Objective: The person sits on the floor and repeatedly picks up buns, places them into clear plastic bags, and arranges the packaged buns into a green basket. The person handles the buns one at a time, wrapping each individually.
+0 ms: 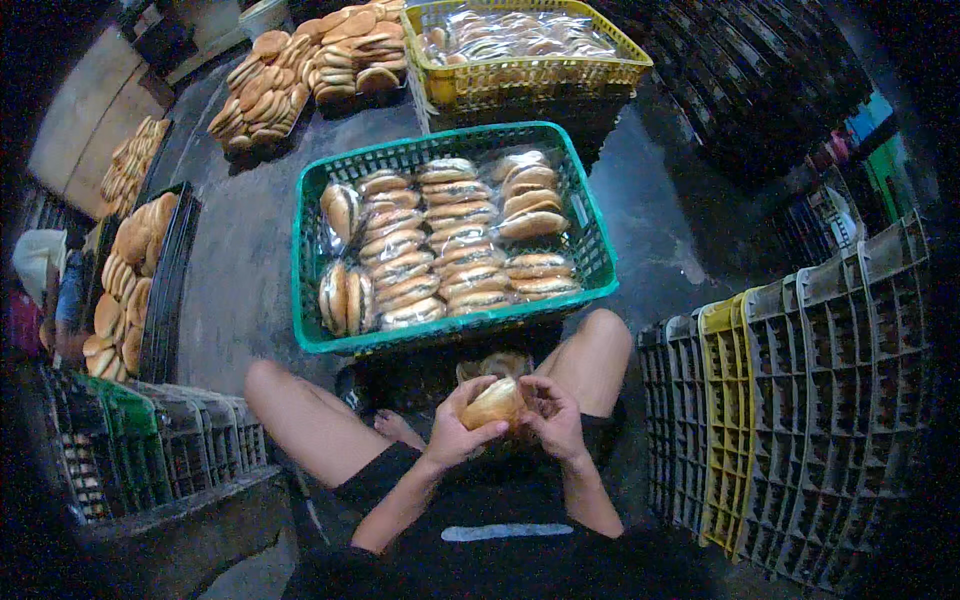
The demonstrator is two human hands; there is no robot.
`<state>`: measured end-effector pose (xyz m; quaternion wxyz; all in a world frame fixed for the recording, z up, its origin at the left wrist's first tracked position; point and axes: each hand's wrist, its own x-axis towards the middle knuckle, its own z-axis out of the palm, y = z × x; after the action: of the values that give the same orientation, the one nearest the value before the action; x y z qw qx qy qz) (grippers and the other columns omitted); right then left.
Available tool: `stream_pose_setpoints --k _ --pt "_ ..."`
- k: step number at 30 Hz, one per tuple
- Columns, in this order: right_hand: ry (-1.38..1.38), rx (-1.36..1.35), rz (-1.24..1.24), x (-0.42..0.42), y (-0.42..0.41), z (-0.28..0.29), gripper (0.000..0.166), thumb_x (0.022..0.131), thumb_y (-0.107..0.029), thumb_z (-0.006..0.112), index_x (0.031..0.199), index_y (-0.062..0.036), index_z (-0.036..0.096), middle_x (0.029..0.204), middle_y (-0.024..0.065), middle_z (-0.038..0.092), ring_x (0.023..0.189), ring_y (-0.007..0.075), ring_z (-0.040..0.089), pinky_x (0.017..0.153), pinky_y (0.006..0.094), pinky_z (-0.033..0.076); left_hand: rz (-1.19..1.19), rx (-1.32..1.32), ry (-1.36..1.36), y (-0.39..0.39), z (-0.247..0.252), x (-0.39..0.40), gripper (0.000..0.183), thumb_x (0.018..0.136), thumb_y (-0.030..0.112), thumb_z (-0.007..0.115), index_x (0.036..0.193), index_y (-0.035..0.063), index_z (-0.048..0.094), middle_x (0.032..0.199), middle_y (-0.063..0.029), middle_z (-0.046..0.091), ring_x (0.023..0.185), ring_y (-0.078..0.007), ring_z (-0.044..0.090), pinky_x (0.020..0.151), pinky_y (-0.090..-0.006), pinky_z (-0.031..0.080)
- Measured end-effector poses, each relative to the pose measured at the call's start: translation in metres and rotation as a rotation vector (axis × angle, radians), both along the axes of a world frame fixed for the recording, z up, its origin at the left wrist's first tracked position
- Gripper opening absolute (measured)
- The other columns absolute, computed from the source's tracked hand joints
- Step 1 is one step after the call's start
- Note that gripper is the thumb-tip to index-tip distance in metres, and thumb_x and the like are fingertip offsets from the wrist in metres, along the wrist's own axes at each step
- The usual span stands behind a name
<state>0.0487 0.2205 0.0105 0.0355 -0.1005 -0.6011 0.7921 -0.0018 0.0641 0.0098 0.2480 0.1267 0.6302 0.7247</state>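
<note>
My left hand (pixel 459 427) holds a golden bread bun (pixel 496 403) above my lap, its fingers around the bun's left side. At the bun's right side is my right hand (pixel 553 416), with bent fingers; part of a clear plastic bag (pixel 499 365) shows just beyond the bun. Whether the right fingers pinch the bag or touch the bun is hard to tell. Past my knees stands a green plastic crate (pixel 450 335), holding rows of bagged, filled buns (pixel 465 236). A few of them lie on their sides along the crate's left wall.
A yellow crate (pixel 525 71) of bagged bread stands behind the green one. Loose buns (pixel 262 97) are piled at the back left, and trays of buns (pixel 124 300) line the left. Stacked crates rise at right (pixel 787 405) and lower left (pixel 172 442). Another person (pixel 64 292) is at far left.
</note>
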Motion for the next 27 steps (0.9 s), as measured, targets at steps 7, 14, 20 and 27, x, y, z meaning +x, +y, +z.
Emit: stream_pose_setpoints --k 7,14,20,27 --pt "-0.123 0.261 -0.15 0.021 0.028 0.042 0.017 0.082 -0.011 0.051 0.072 0.0009 0.057 0.077 0.0025 0.059 0.075 0.0123 0.053 0.069 0.0304 0.043 -0.045 0.442 -0.312 -0.016 0.012 0.0 0.062 0.071 0.018 0.066 0.122 0.0023 0.033 0.121 -0.0122 0.04 0.109 -0.0185 0.042 0.092 -0.03 0.032" --pt "-0.021 -0.844 0.367 -0.001 0.017 0.02 0.023 0.083 -0.026 0.049 0.091 -0.0046 0.052 0.086 0.0012 0.054 0.078 0.0117 0.051 0.072 0.0211 0.041 -0.325 0.239 -0.221 -0.025 0.026 -0.015 0.076 0.07 0.023 0.067 0.127 -0.0013 0.023 0.116 -0.0117 0.046 0.104 -0.0177 0.045 0.089 -0.0296 0.035" --pt "-0.082 -0.011 0.158 -0.015 -0.018 0.025 0.028 0.085 -0.03 0.046 0.093 -0.0036 0.052 0.08 0.0006 0.054 0.077 0.0098 0.05 0.07 0.0231 0.042 -0.069 0.516 -0.081 -0.011 0.035 0.004 0.076 0.068 0.007 0.066 0.129 -0.0006 0.02 0.125 -0.0154 0.037 0.112 -0.0211 0.04 0.093 -0.0319 0.032" --pt "-0.261 -0.289 0.009 -0.005 -0.011 0.031 0.039 0.083 -0.038 0.048 0.099 -0.0031 0.05 0.083 0.0035 0.054 0.075 0.011 0.05 0.067 0.0239 0.041 0.155 0.422 -0.273 -0.017 0.026 0.009 0.054 0.075 0.011 0.059 0.121 -0.0027 0.033 0.118 -0.013 0.044 0.105 -0.0208 0.045 0.089 -0.0328 0.037"
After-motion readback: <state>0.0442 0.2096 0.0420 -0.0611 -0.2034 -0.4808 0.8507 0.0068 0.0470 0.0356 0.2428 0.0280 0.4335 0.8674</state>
